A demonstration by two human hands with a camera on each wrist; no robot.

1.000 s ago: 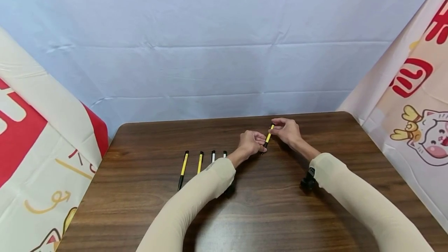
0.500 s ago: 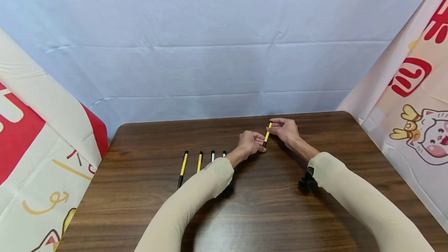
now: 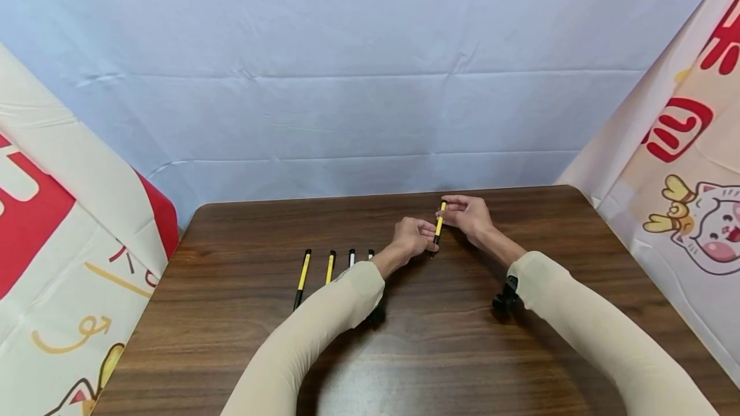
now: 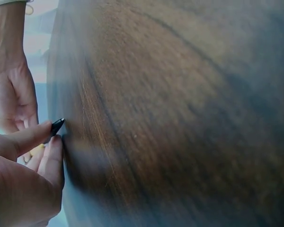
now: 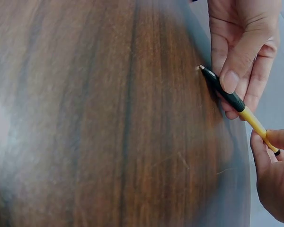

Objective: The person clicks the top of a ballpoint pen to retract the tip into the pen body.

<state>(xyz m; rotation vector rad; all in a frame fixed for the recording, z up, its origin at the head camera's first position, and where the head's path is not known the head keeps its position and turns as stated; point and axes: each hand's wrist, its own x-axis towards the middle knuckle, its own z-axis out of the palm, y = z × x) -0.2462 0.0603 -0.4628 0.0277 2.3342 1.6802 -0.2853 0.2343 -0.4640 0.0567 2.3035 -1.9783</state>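
Observation:
Between both hands is a yellow ballpoint pen (image 3: 440,222) with a black grip and tip. My left hand (image 3: 412,236) pinches its black front end between thumb and fingers; in the left wrist view the dark tip (image 4: 58,126) pokes out past the fingertips. My right hand (image 3: 471,216) pinches the yellow rear end, near the black cap end. Seen from the right wrist, the pen (image 5: 252,121) slants, its point close over the table, with the left hand (image 5: 244,52) at the grip and the right hand (image 5: 277,175) at the rear.
Left of the hands, two yellow-and-black pens (image 3: 304,271) (image 3: 330,268) and two white ones with black ends (image 3: 351,258) (image 3: 370,254) lie in a row on the brown wooden table (image 3: 231,313), partly hidden by the left sleeve. A pale cloth (image 3: 347,82) hangs behind.
The pen's rear end has swung slightly left with my right hand, so the pen stands a bit steeper in the head view. The left hand stays nearly in place, still at the front end.

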